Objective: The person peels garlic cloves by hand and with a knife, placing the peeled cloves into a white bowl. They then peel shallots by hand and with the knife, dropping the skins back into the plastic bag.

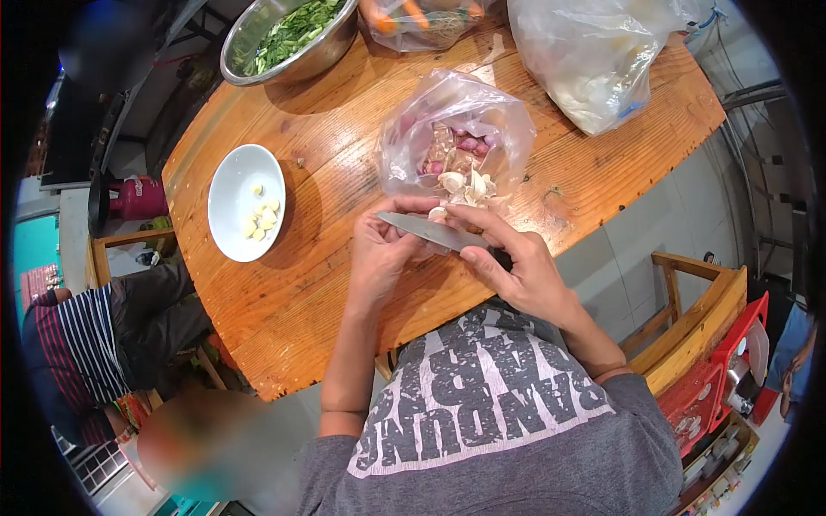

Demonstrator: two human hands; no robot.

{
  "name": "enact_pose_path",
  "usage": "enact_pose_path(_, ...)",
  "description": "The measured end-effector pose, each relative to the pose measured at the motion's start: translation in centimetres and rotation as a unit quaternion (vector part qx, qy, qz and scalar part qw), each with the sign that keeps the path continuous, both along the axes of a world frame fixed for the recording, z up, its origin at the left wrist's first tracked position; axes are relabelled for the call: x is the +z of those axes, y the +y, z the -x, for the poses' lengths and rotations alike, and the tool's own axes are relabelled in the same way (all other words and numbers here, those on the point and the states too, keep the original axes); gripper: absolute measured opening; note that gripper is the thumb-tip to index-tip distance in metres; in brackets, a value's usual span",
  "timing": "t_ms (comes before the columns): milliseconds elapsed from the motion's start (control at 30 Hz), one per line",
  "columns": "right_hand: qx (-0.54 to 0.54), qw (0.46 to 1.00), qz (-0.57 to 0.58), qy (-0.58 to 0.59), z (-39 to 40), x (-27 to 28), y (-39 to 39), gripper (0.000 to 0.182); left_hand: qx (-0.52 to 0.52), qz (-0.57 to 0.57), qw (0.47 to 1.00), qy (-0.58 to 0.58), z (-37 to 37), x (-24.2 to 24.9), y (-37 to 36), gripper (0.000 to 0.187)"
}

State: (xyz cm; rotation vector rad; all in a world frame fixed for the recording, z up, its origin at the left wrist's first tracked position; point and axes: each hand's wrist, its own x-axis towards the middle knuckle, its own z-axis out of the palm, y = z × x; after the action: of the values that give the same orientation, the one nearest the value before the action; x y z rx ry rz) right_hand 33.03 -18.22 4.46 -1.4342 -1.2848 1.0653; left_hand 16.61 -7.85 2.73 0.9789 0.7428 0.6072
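My right hand (pixel 512 258) is closed round the handle of a knife (pixel 426 229), whose blade points left across my fingers. My left hand (pixel 385 245) is closed on a garlic clove (pixel 437 214), pinched by the fingertips just beyond the blade. My right index finger reaches over to the clove too. Right behind my hands lies an open clear plastic bag (pixel 404 163) holding shallots (pixel 471 144) and garlic (pixel 475 185). To the left, a white bowl (pixel 228 219) holds several peeled garlic cloves (pixel 262 219).
On the wooden table (pixel 327 181) stand a metal bowl (pixel 249 79) of chopped greens, a bag of carrots (pixel 413 17) and a large plastic bag (pixel 594 69). A wooden chair (pixel 688 318) and red crates (pixel 705 396) are at the right. Another person (pixel 95 335) is at the left.
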Motion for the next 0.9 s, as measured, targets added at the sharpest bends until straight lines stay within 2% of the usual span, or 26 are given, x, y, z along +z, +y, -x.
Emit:
enact_pose_path(233,-0.018,0.999,-0.003,0.026,0.3,-0.2,0.5,0.038,0.031,-0.020,0.997,-0.067,0.2,-0.5,-0.3,0.025)
enact_pose_path(600,-0.004,0.998,0.020,0.060,0.1,0.3,0.8,0.035,0.034,-0.046,0.996,-0.063,0.2,-0.7,-0.4,0.024)
enact_pose_path(767,0.004,0.989,0.010,0.148,0.2,0.0,0.7,0.035,0.036,-0.046,0.995,-0.076,0.0,-0.2,-0.6,0.024)
enact_pose_path(900,0.021,0.987,0.027,0.158,-0.1,0.4,0.8,0.035,0.042,-0.065,0.995,-0.068,-0.3,0.5,-0.8,0.023)
